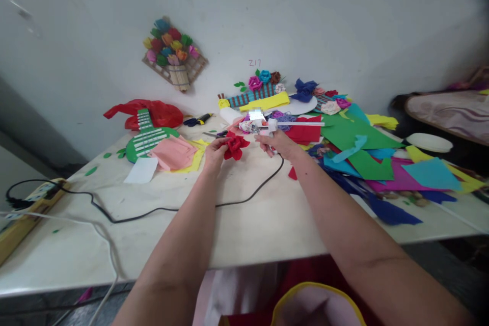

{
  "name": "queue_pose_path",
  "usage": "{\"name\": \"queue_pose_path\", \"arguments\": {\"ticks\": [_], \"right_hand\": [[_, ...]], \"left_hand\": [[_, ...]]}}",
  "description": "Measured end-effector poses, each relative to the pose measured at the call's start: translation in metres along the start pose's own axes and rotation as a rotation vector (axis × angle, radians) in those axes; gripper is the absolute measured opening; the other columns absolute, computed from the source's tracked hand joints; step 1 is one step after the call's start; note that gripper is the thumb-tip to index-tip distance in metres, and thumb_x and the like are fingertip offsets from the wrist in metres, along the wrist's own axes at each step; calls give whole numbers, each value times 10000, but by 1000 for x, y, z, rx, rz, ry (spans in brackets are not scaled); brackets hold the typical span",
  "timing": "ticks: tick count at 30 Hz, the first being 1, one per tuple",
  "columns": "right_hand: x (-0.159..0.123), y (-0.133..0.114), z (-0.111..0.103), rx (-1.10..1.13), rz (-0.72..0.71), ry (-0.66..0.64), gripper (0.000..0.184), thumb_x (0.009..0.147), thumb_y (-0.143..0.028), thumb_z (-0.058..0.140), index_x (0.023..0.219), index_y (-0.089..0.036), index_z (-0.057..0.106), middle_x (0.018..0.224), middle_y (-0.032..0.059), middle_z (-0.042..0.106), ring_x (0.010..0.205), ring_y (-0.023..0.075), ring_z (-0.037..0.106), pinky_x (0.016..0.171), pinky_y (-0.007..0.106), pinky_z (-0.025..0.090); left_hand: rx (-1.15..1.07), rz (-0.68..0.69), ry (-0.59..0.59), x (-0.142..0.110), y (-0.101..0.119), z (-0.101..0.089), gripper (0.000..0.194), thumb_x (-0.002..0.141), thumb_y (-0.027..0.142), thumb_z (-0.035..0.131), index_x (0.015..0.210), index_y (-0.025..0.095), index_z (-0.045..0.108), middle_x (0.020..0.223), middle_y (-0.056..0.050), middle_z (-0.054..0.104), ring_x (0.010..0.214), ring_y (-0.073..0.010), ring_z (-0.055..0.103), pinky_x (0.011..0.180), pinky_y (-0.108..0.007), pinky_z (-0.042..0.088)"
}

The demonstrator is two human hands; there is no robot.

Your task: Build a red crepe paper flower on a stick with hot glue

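Between the fingers of my left hand (216,153) is a red paper flower (236,146) with open petals, held just above the table. My right hand (275,143) is wrapped round a white glue gun (272,125), a long clear glue stick (301,124) jutting from its back to the right. The gun's front points left, a short way from the flower. From below my right hand a black cord (244,200) runs across the table. Behind the hands lie crumpled paper flowers (248,126) and a red paper sheet (305,133).
A green guitar-shaped cutout (132,146), pink paper (173,153) and a yellow-black cutter (202,119) lie to the left. Coloured paper sheets (355,130) pile up on the right. A power strip (34,204) sits at the left edge. Paper flowers in a holder (179,77) hang on the wall.
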State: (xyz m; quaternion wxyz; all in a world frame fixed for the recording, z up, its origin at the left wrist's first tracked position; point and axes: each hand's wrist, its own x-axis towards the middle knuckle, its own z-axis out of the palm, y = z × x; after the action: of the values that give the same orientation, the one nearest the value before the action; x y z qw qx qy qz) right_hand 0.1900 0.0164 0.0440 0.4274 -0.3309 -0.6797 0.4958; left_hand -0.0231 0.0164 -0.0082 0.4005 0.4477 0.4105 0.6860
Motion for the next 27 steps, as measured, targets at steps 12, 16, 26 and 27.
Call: {"name": "queue_pose_path", "arguments": {"ticks": [12, 16, 26, 27], "right_hand": [[5, 0, 18, -24, -78, 127, 319, 659, -433, 732, 804, -174, 616, 577, -32, 604, 397, 68, 401, 383, 231, 345], [5, 3, 24, -49, -82, 109, 266, 689, -366, 720, 851, -173, 635, 507, -66, 530, 386, 66, 389, 390, 222, 341], [4, 6, 28, -114, -37, 79, 234, 701, -347, 721, 780, -171, 589, 539, -65, 510, 405, 66, 418, 396, 212, 357], [4, 6, 28, -119, -35, 78, 229, 704, -344, 719, 774, -173, 585, 536, -66, 505, 404, 65, 413, 397, 211, 358]], "left_hand": [[81, -31, -132, -11, 10, 12, 269, 555, 184, 678, 813, 149, 741, 769, -57, 728, 677, -182, 652, 638, -278, 510], [98, -18, -165, -13, 9, 14, 268, 567, 177, 676, 825, 148, 743, 766, -58, 729, 675, -181, 652, 642, -279, 509], [101, -43, -194, -13, 6, 17, 312, 544, 182, 658, 847, 150, 725, 728, -43, 725, 657, -183, 657, 653, -295, 524], [94, -53, -202, -13, 6, 17, 343, 543, 189, 664, 879, 149, 722, 717, -42, 723, 650, -185, 658, 643, -297, 523]]}}
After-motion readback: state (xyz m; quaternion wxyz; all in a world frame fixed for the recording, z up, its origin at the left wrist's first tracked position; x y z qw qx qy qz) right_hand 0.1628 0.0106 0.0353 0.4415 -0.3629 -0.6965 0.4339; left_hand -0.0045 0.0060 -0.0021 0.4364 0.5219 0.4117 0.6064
